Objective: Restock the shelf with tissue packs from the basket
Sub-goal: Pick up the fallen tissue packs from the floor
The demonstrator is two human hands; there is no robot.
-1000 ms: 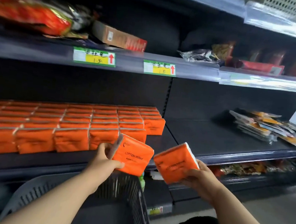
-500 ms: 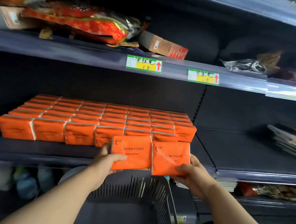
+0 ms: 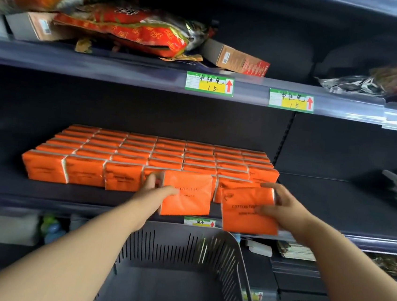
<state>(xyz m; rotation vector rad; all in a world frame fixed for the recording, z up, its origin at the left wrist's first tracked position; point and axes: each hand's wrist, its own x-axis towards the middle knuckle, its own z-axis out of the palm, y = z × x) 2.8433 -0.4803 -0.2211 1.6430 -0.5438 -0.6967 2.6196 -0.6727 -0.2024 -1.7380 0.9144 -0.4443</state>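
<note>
Orange film wraps every pack here, and it looks slick, so the soft, light tissue inside should give under a pinch; I judge the best hold is across the short edges, thumb behind and fingers in front, firm enough to stop sliding. The left hand (image 3: 156, 190) is closed on one tissue pack (image 3: 186, 194), held upright just near of the front row. The right hand (image 3: 282, 208) is closed on a second pack (image 3: 247, 210), tilted, to the right of the first and over the shelf edge (image 3: 88, 208). That makes two packs in hand. The stocked block (image 3: 157, 156) shows seven columns; the rows are blurred, roughly six. The grey basket (image 3: 237, 260) below shows no packs.
</note>
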